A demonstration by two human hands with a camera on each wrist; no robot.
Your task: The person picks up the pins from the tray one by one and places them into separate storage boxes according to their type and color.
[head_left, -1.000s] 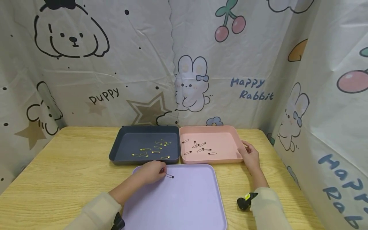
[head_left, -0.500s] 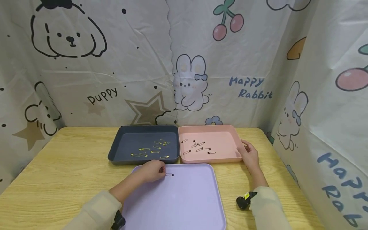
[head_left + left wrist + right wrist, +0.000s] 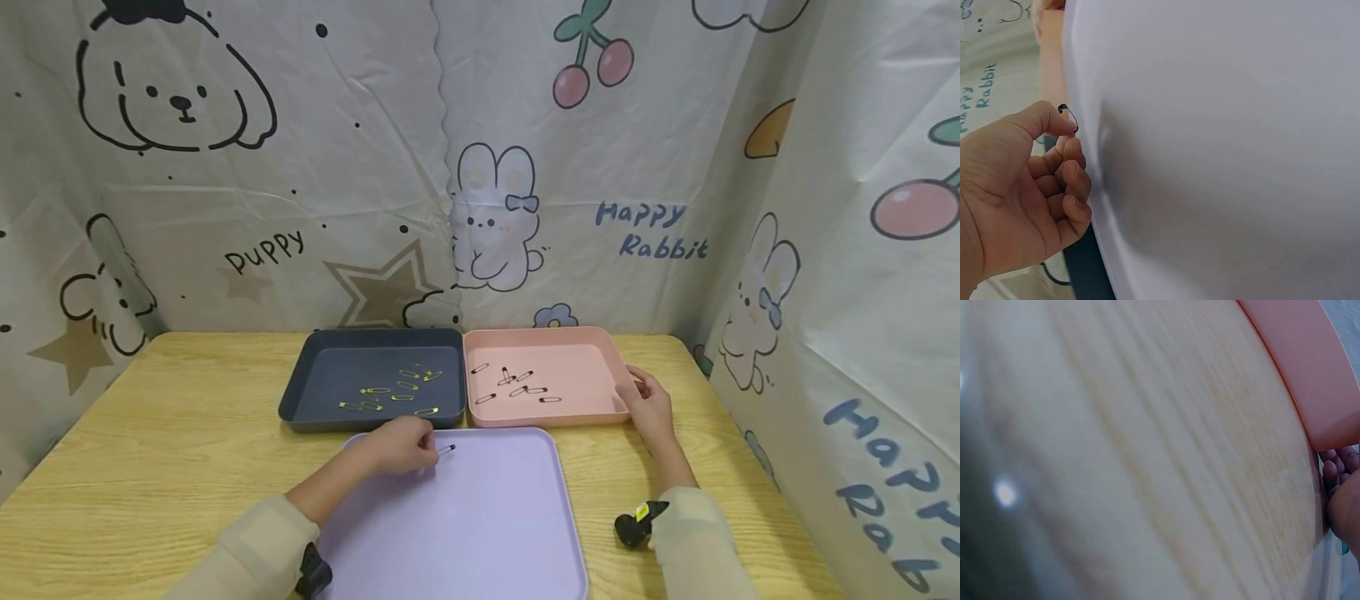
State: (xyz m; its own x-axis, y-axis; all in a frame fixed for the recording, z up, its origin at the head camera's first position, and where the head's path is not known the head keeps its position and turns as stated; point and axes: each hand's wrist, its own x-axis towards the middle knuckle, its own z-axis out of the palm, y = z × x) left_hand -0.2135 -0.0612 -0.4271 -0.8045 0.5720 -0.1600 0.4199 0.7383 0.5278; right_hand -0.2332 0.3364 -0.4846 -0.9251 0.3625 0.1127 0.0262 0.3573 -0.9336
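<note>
My left hand is above the far edge of the lilac tray. Thumb and index finger pinch a black safety pin, whose dark head points away from the fingertips; the left wrist view shows the pin poking up past the thumb. My right hand grips the right wall of the pink tray, thumb over the rim and the other fingers outside. In the right wrist view, curled fingers of this hand show beside the tray's corner. Several black safety pins lie inside the pink tray.
Left of the pink tray stands a dark blue tray holding several yellow safety pins. Both touch side by side behind the lilac tray on a wooden table. A printed curtain hangs behind and at the sides.
The pinched safety pin has turned in my left fingers, its dark head tilting from downward to upward. My right hand keeps its place on the pink tray.
</note>
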